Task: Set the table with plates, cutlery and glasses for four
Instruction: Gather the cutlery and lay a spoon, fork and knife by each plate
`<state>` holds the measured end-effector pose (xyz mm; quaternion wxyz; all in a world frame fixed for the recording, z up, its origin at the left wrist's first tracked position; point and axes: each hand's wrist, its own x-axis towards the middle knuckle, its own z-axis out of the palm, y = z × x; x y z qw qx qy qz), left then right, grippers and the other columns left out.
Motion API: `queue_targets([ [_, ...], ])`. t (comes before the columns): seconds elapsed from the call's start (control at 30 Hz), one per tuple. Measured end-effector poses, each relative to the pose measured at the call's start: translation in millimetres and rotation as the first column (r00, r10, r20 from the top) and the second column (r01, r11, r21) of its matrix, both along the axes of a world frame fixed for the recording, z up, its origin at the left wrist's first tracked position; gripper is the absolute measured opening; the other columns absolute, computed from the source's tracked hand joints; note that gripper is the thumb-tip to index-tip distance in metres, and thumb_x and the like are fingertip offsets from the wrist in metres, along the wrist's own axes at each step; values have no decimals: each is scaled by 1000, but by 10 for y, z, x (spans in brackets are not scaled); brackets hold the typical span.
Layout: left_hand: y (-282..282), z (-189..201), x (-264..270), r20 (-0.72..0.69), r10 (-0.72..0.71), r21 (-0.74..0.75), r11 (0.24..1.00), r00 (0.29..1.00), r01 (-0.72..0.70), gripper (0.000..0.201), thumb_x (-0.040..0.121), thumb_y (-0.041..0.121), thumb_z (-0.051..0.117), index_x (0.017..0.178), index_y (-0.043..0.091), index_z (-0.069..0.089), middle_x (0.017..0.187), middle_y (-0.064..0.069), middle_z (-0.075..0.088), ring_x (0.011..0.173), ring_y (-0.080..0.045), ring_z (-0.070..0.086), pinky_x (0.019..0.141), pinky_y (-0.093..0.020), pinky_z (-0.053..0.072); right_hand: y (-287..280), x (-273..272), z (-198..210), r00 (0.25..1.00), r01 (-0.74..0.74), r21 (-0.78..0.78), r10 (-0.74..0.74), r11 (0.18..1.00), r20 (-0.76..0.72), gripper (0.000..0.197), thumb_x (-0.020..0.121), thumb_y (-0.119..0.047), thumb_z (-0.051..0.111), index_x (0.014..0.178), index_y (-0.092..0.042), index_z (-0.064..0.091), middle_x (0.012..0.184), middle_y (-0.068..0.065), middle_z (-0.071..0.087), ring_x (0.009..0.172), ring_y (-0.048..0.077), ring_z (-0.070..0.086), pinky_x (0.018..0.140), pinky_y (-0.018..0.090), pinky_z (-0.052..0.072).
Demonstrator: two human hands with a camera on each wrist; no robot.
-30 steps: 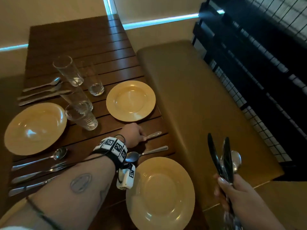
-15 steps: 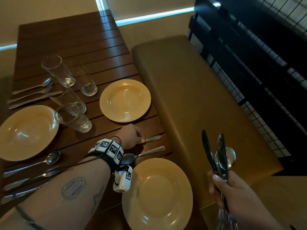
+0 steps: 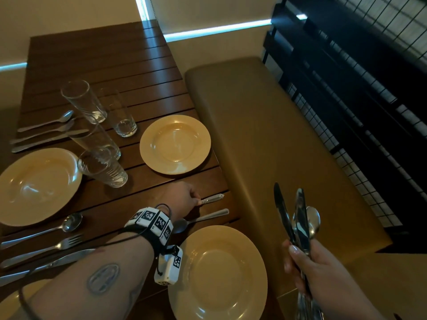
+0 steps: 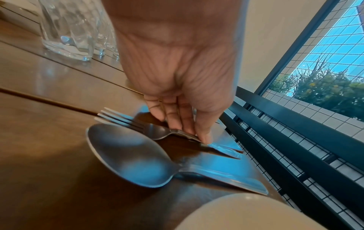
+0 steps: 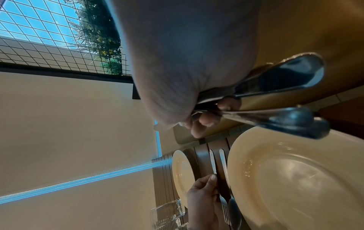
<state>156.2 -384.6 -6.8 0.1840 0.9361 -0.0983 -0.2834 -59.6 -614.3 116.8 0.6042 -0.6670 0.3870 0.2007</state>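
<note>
Table: a dark brown slatted wooden table, seen from above, with a tan padded bench along its right edge.
Left hand: the left hand reaches to the right edge of the tabletop, palm down, its fingertips pinching the handle of a silver metal fork that lies flat on the wood. The wrist wears a black band of white coded markers.
Fork position: it lies parallel to a silver metal spoon, just beside it, on the side away from the nearest plate. Both handles point to the right edge.
Right hand: the right hand is off the table, over the bench, fingers wrapped around a bunch of silver cutlery held upright; two knife blades and a spoon bowl stand above the fist.
Plates: a round yellow plate sits at the near right corner. A second yellow plate sits farther along the right edge. A third yellow plate sits at the left edge.
Glasses: four clear drinking glasses are grouped in the middle of the tabletop, between the left and right plates.
Set cutlery: a spoon, fork and knife set lies near the left plate on its near side; another spoon, fork and knife set lies beyond it.
</note>
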Motion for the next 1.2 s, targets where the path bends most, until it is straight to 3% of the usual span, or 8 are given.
queue_targets([
  [0.27,66,-2,-12,-20,3,-15,1000,1000,-3,10,89,37,76,93,28,77,96,8,73,98,-13,67,87,-33,56,75,55,3,998,-12,29,11,1000,56,19,102,-19,44,106,-12,61,68,5,67,48,16,52,47,26,44],
  [0.4,24,347,-127,28,136,-230,965,990,-126,23,94,48,69,95,26,73,92,11,70,92,-11,66,77,-30,53,128,118,80,997,-6,61,1,998,82,20,103,-19,42,107,-11,60,71,6,68,49,16,51,47,26,44],
  [0.47,-64,695,-305,-1,188,-427,888,982,-170,26,96,52,63,95,28,73,88,10,72,85,-6,67,74,-29,53,175,161,101,996,-22,69,16,997,93,21,103,-20,41,107,-11,60,74,7,70,48,16,51,47,25,44],
  [0.6,-250,1221,-801,-258,30,-667,717,966,-200,33,100,52,54,98,26,74,87,6,75,70,3,65,62,-15,49,344,260,110,991,-80,87,69,993,116,20,103,-20,44,108,-10,60,77,7,72,48,18,49,46,27,42],
  [0.8,-39,1235,-976,-492,221,-694,484,842,-533,14,103,18,60,99,10,70,75,-6,68,65,-14,61,60,-27,49,659,372,244,977,-200,157,185,967,109,22,103,-19,43,110,-14,63,81,9,75,62,29,52,53,32,43],
  [1.0,499,1319,-925,-481,401,-726,316,780,-611,17,103,11,58,90,10,68,67,-7,64,56,-16,54,56,-28,48,859,452,368,955,-297,239,287,924,79,25,102,-18,42,115,-9,62,94,10,76,61,23,57,60,36,50],
  [1.1,734,1318,-895,-492,464,-742,220,737,-633,21,103,8,57,85,10,67,67,-9,62,53,-15,53,50,-22,46,986,450,364,952,-305,171,295,937,79,29,102,-21,44,102,-6,68,75,4,74,56,19,54,58,35,49],
  [1.2,873,1295,-919,-467,508,-740,224,724,-634,11,101,13,62,92,15,67,73,-4,67,60,-15,57,53,-24,47,1116,437,335,957,-285,102,276,953,88,35,103,-24,42,91,-6,70,48,0,52,45,16,41,48,31,37],
])
